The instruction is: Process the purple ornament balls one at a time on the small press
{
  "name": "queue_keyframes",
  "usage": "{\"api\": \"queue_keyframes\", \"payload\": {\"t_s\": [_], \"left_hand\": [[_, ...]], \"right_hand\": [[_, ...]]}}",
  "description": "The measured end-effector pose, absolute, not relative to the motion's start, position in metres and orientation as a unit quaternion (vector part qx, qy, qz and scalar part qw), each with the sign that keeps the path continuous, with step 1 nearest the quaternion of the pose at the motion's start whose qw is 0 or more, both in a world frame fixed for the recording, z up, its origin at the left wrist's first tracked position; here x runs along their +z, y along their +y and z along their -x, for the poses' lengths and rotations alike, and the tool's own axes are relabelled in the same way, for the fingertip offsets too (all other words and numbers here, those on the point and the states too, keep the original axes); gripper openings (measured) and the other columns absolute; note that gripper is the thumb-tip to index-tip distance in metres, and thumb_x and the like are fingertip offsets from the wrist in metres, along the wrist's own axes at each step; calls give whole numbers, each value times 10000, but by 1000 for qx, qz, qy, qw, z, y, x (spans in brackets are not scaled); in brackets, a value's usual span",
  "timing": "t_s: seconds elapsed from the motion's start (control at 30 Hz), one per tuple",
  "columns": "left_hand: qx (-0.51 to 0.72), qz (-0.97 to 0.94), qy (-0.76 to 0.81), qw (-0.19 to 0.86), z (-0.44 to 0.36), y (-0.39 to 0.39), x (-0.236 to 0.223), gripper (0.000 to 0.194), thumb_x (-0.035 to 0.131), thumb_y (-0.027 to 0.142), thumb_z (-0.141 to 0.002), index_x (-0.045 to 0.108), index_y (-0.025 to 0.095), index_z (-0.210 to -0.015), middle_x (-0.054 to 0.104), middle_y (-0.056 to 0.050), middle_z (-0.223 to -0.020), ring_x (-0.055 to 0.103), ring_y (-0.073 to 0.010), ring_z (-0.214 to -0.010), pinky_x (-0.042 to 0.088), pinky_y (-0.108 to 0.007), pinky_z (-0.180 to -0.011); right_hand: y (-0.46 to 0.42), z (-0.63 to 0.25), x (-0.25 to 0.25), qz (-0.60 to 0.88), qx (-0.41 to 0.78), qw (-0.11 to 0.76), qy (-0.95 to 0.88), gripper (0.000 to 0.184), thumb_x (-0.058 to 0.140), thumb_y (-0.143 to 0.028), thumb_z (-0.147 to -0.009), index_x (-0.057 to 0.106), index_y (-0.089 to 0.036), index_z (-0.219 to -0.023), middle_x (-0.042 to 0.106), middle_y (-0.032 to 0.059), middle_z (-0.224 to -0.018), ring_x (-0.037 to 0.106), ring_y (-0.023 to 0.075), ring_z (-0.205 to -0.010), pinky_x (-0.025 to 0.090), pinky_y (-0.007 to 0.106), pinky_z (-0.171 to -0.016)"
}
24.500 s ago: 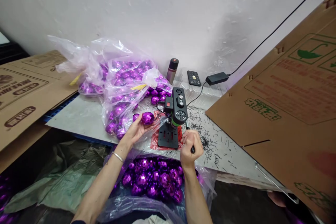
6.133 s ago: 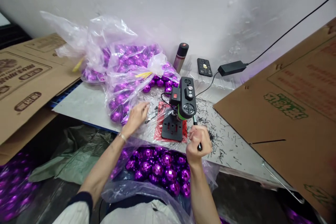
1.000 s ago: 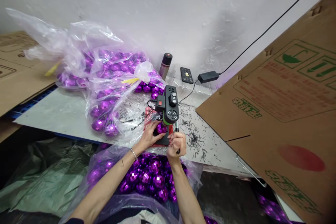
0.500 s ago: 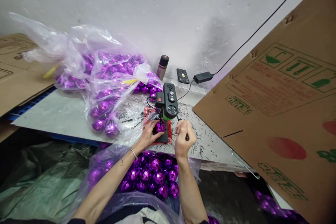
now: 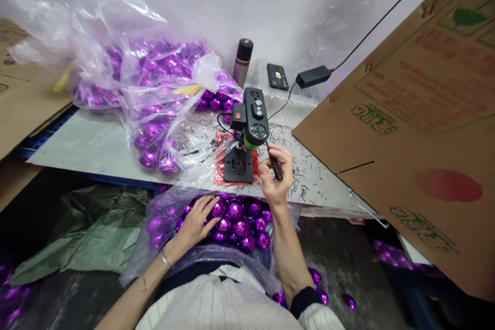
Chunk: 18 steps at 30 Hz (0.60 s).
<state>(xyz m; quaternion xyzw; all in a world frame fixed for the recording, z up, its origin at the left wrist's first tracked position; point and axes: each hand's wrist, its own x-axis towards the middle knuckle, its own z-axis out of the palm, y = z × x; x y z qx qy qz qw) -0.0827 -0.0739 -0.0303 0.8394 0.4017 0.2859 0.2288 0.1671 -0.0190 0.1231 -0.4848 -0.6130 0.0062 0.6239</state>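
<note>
Left hand [image 5: 193,223] is spread loosely over the purple faceted baubles [image 5: 240,228] in a clear bag [image 5: 135,255], just past the surface's [image 5: 96,149] front edge. Right hand [image 5: 279,180] has the black lever handle [image 5: 275,164] gripped. The black press [image 5: 256,118] sits near that edge on a red sheet [image 5: 219,167]. Carton [image 5: 410,129] on the right's got green and red print, too blurry to read.
</note>
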Motion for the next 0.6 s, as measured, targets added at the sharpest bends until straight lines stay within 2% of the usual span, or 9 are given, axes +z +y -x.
{"api": "queue_keyframes", "payload": {"t_s": [0.07,0.1,0.23,0.33,0.4,0.47,0.5,0.53,0.6], "left_hand": [[263,-854,395,213,81,-68,-36,518,562,388,-1021,525,248,-1518,648,-146,-1398,587,-329,-1322,499,-536,-1126],[251,-860,392,208,79,-65,-39,507,557,386,-1022,537,247,-1509,647,-145,-1395,580,-333,-1318,488,-541,-1128],[206,-866,404,209,69,-58,-57,471,540,409,-1018,591,233,-1452,618,-158,-1432,543,-349,-1347,467,-546,-1118],[176,-865,427,196,59,-60,-69,460,537,413,-1008,625,205,-1408,611,-191,-1442,528,-382,-1361,421,-605,-1136],[163,-862,444,182,51,-63,-75,459,537,406,-1001,633,194,-1397,614,-208,-1439,518,-401,-1367,373,-649,-1154],[159,-858,458,172,43,-65,-80,464,532,409,-999,633,189,-1396,617,-213,-1436,511,-411,-1368,334,-674,-1168],[158,-856,463,168,39,-65,-82,468,530,416,-999,635,188,-1394,624,-213,-1427,515,-416,-1359,322,-684,-1170],[154,-854,469,166,36,-64,-84,467,526,424,-1000,641,188,-1387,635,-213,-1411,523,-422,-1344,315,-698,-1166],[136,-850,483,162,30,-61,-87,453,512,424,-1006,660,186,-1361,659,-214,-1373,545,-436,-1303,317,-734,-1140]], "right_hand": [[-32,-185,114,514,21,597,-615,420,668,-454,-939,580,-230,-1282,617,148,-1335,665,128,-753,587,313,-644],[-42,-196,107,535,18,584,-611,426,673,-449,-936,583,-233,-1293,613,150,-1349,670,128,-764,593,309,-650],[-107,-244,73,650,-77,571,-496,253,605,-407,-974,682,-203,-1103,670,117,-1149,693,209,-973,608,340,-714],[-165,-272,33,739,-130,571,-335,373,530,-515,-987,677,-183,-1076,659,133,-1118,685,240,-1003,601,383,-747],[-197,-281,2,797,-80,538,-262,526,465,-641,-968,667,-180,-1119,651,156,-1200,668,268,-1090,580,460,-909],[-220,-279,-29,851,29,483,-203,775,502,-814,-833,652,-149,-1202,622,204,-1322,586,337,-1284,476,524,-1104],[-227,-275,-43,866,95,461,-167,908,524,-875,-755,625,-138,-1275,592,216,-1394,536,355,-1360,416,521,-1172],[-233,-268,-56,870,132,452,-148,999,536,-907,-702,614,-114,-1305,596,233,-1398,530,372,-1371,404,516,-1181],[-237,-252,-76,867,185,442,-135,1017,538,-912,-686,621,-126,-1326,659,204,-1339,589,347,-1316,446,453,-1142]]}}
